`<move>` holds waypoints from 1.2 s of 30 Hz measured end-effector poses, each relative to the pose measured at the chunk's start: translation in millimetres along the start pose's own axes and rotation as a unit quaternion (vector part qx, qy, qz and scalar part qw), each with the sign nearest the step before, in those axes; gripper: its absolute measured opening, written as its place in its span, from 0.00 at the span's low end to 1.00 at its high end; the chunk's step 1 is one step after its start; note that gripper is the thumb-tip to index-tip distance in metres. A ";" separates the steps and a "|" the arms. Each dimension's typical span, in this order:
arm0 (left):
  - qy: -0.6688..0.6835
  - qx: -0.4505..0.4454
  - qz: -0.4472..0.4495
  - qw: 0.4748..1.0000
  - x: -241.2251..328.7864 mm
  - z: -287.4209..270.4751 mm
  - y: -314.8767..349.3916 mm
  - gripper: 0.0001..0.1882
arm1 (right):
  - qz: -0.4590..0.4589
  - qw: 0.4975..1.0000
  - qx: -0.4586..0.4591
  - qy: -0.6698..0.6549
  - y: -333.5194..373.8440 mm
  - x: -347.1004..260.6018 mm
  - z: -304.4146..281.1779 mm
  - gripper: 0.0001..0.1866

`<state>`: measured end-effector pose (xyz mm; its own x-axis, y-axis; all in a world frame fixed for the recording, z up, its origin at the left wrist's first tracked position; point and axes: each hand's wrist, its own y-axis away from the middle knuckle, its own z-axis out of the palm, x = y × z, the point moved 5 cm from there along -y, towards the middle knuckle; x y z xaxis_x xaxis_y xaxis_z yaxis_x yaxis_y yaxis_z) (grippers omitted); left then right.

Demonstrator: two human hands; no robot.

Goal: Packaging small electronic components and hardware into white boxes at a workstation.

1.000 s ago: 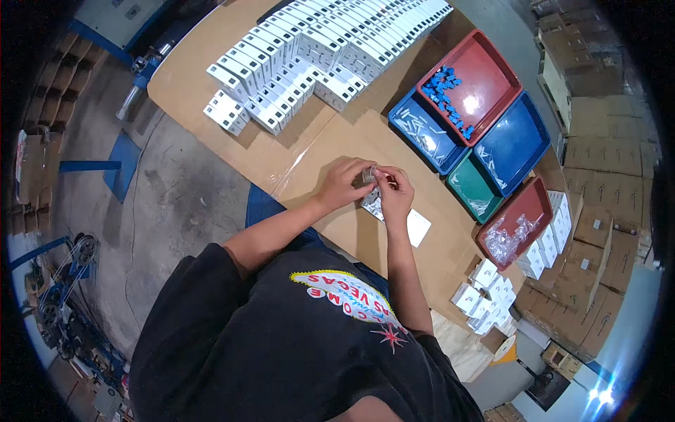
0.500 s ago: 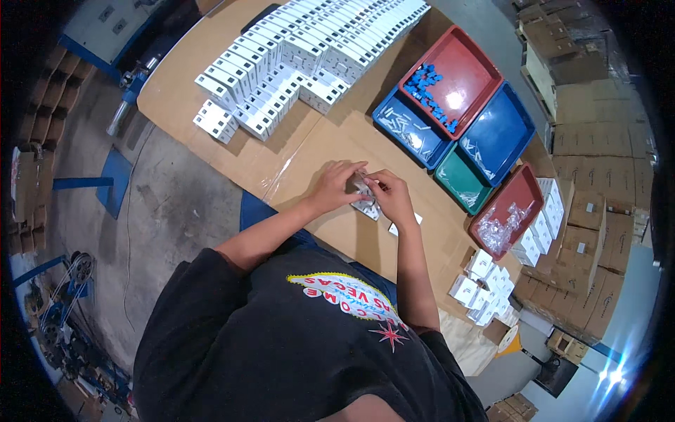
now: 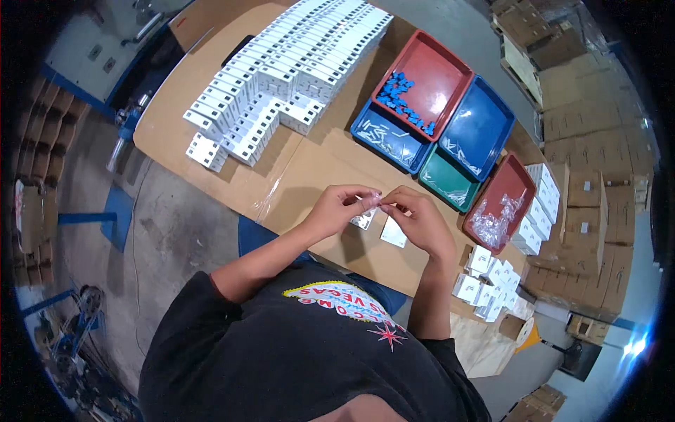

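Observation:
My left hand [image 3: 336,215] and my right hand [image 3: 422,219] meet over the cardboard-topped table, fingertips pinched together. Between them is a small piece of clear plastic [image 3: 375,197], mostly covered by the fingers; its exact kind is hard to make out. Just under my left fingers lies a white part with grey markings [image 3: 363,220], partly hidden by that hand. A flat white square piece [image 3: 393,233] rests on the table beside my right hand, close to its fingers.
Long rows of white boxes [image 3: 281,84] stand at the far left. To the right are a red tray [image 3: 450,60] with blue pieces, blue [image 3: 485,116] and green [image 3: 450,184] trays with white pieces, and a red tray [image 3: 510,184] of clear plastic. Small white boxes [image 3: 485,285] cluster at the near right.
Both hands have drawn together at the fingertips, with the clear plastic now between them. The flat white piece shows more fully. The whole view has shifted slightly.

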<state>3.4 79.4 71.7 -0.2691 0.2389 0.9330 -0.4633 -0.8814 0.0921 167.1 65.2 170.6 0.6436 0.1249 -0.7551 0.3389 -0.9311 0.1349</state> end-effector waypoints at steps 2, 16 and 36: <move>0.033 0.006 -0.043 0.998 16.3 5.1 0.2 0.14 | -0.002 0.999 0.033 -0.009 6.0 -16.3 -15.0 0.09; -0.023 0.040 0.092 0.995 79.6 26.8 8.9 0.10 | -0.001 0.938 0.253 -0.237 46.5 -18.3 -24.3 0.08; -0.077 0.019 0.100 0.992 71.8 36.1 5.4 0.10 | 0.039 0.866 0.257 -0.428 42.7 14.7 4.4 0.04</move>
<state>12.0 77.1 151.8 -0.2190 -0.0046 0.9757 -0.3802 -0.9205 -0.0897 188.0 25.7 162.4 -0.1669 -0.0404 -0.9851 -0.1752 -0.9820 0.0699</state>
